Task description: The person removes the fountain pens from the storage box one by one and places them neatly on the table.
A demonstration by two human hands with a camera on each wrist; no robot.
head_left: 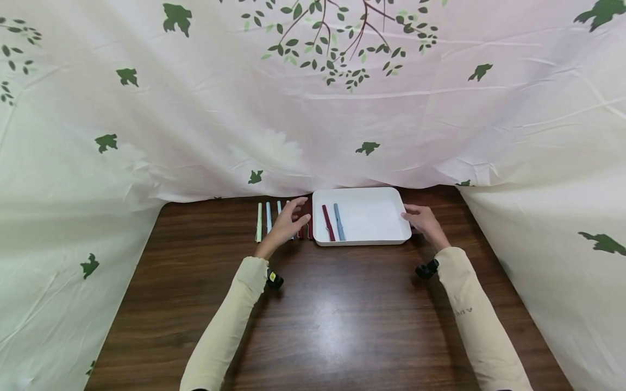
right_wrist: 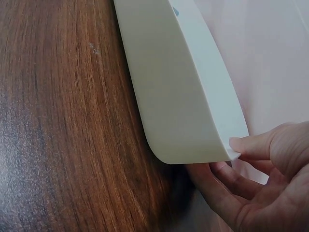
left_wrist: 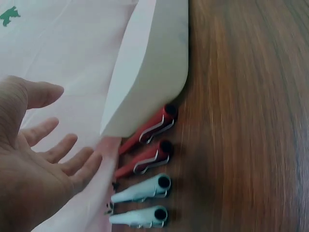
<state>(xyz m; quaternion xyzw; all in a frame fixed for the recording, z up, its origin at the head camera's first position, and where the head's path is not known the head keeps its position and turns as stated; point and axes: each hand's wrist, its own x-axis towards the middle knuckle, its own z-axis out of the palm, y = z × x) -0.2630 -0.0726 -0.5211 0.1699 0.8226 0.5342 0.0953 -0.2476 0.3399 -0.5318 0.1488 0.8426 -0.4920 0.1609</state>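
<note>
A white tray (head_left: 371, 242) lies at the back of the table, with a dark red pen (head_left: 328, 222) and a blue pen (head_left: 339, 221) in its left part. My right hand (head_left: 424, 221) holds the tray's right end; in the right wrist view the thumb is over the rim and fingers are beneath. My left hand (head_left: 287, 224) hovers over the row of pens left of the tray, fingers spread and holding nothing. In the left wrist view two red pens (left_wrist: 149, 157) lie beside the tray, then two pale blue pens (left_wrist: 142, 188).
Farther left in the row lie a light green pen (head_left: 259, 222) and a light blue pen (head_left: 268, 217). A leaf-printed white curtain (head_left: 313, 136) hangs along the back edge of the brown wooden table (head_left: 323, 326) and down both sides.
</note>
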